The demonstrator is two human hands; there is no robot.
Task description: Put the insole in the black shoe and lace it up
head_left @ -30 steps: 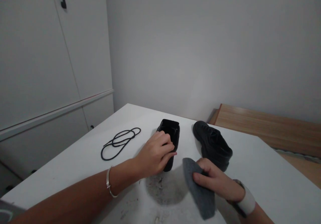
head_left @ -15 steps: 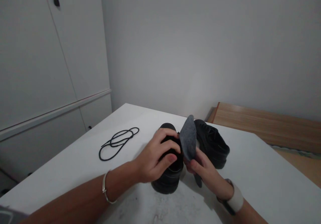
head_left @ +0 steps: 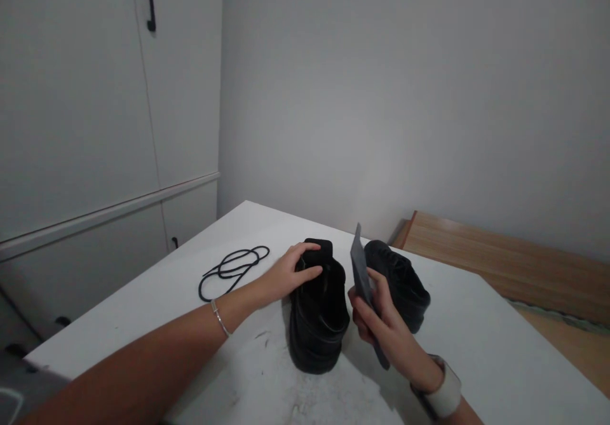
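A black shoe [head_left: 318, 320] stands upright on the white table [head_left: 486, 342], heel toward me, its opening facing up. My left hand [head_left: 288, 274] rests on the shoe's tongue and left side, fingers wrapped over it. My right hand [head_left: 381, 323] holds a grey insole [head_left: 363, 279] edge-on, upright, just right of the shoe's opening. A second black shoe [head_left: 403, 282] sits behind the insole, partly hidden by it.
A coiled black shoelace [head_left: 233, 266] lies on the table to the left. Dirt specks mark the table near its front edge. White cabinets [head_left: 95, 126] stand at the left. A wooden board [head_left: 505, 253] lies beyond the table at the right.
The shoe now stands flat with its opening up. My left hand slid from the shoe's top to its tongue. The insole turned edge-on and moved slightly right.
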